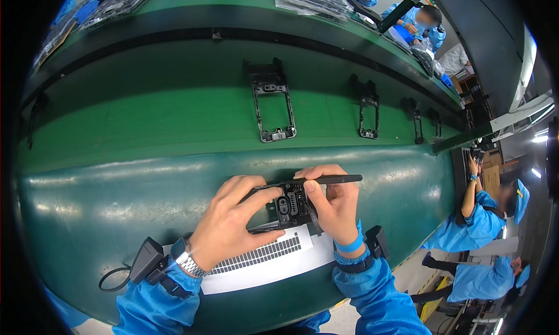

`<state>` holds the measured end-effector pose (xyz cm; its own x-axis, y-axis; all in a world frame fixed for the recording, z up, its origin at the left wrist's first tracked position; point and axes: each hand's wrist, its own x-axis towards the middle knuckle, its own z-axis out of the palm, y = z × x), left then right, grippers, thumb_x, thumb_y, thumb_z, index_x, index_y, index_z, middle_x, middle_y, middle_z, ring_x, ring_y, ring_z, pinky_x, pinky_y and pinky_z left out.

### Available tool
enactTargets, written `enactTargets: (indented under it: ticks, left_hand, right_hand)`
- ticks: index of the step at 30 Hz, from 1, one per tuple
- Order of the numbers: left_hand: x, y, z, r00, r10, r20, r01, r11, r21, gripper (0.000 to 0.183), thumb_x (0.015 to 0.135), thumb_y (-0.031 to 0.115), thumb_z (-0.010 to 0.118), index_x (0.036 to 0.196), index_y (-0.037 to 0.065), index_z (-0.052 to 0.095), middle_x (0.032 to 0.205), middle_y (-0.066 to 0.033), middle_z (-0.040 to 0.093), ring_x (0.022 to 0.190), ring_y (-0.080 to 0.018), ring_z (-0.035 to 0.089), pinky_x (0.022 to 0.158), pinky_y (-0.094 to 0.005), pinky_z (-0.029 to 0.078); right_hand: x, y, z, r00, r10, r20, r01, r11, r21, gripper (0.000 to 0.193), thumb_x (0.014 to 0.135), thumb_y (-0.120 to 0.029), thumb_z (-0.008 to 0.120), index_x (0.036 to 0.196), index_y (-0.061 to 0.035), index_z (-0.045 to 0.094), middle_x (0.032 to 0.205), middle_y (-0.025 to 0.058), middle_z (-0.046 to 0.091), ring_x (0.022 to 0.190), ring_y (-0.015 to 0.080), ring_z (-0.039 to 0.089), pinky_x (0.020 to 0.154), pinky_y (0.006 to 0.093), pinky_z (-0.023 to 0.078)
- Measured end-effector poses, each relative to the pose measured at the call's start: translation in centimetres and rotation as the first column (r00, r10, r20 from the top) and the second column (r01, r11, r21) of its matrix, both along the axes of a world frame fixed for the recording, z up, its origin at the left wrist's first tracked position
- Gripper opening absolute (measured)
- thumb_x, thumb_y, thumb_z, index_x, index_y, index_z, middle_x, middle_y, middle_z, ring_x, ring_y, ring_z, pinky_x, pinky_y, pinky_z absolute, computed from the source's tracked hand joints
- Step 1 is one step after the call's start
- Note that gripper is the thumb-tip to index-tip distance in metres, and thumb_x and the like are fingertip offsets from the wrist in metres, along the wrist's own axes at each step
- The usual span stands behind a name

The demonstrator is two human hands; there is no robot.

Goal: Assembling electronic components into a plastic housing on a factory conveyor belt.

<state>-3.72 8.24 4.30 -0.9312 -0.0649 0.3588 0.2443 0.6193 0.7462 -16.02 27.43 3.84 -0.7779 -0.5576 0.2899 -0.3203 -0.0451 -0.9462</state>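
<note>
Both of our hands are busy over the near edge of the green bench. Our left hand grips a black plastic frame, thumb below and fingers curled over its top edge, holding it tilted just above a white sheet of small dark strips. Our right hand pinches black tweezers between thumb and forefinger, the other fingers folded in against the palm; the tips point down into the frame's right end, though we cannot tell whether they carry a strip. We judge that we are seating a small piece into the frame. The next move calls for a steady left grip and a light, exact press with the tweezer tips. Four more frames lie well apart on the green belt beyond. To our right, another person in a blue smock works at the same line.
</note>
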Motion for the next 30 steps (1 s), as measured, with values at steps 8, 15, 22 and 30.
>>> enactTargets:
  ticks: [8,15,22,30]
  left_hand:
    - [-0.7,0.8,0.1,1.0,0.0,0.007,0.0,1.0,-0.005,0.064,0.064,0.028,0.096,0.12,0.006,0.072,0.122,-0.0147,0.066,0.111,-0.0353,0.065,0.095,-0.0444,0.056]
    - [-0.7,1.9,0.4,1.0,0.009,0.006,-0.01,0.997,0.071,0.069,0.068,0.027,0.093,0.129,0.009,0.067,0.123,-0.0132,0.063,0.111,-0.0358,0.063,0.097,-0.0458,0.054]
    - [-0.7,2.2,1.2,0.999,-0.039,0.005,0.039,0.996,-0.082,0.074,0.067,0.03,0.094,0.133,0.01,0.066,0.124,-0.0138,0.062,0.109,-0.0368,0.063,0.097,-0.0471,0.053]
    - [0.9,1.9,3.9,0.999,0.045,0.018,-0.042,0.985,-0.169,0.082,0.067,0.034,0.094,0.138,0.009,0.062,0.13,-0.0165,0.063,0.118,-0.0385,0.063,0.101,-0.0473,0.053]
  right_hand:
    - [-0.7,1.1,0.5,0.995,0.017,0.102,-0.012,0.999,-0.046,0.013,0.099,-0.003,0.068,0.11,0.0031,0.065,0.108,0.015,0.074,0.1,0.0173,0.068,0.091,0.0315,0.054]
    - [-0.9,2.4,0.6,0.989,0.022,0.146,0.007,0.981,-0.195,0.016,0.101,-0.001,0.065,0.116,0.0032,0.06,0.114,0.0175,0.071,0.102,0.0162,0.066,0.091,0.0296,0.053]
    - [-0.8,3.1,1.5,0.982,-0.007,0.188,0.049,0.974,-0.221,0.016,0.101,-0.006,0.066,0.115,0.0004,0.059,0.11,0.0172,0.071,0.106,0.0215,0.068,0.097,0.0352,0.053]
    - [-1.3,4.9,1.8,0.953,-0.083,0.292,0.18,0.928,-0.326,0.02,0.103,-0.016,0.067,0.114,-0.0017,0.059,0.107,0.0125,0.069,0.105,0.0245,0.068,0.099,0.0418,0.053]
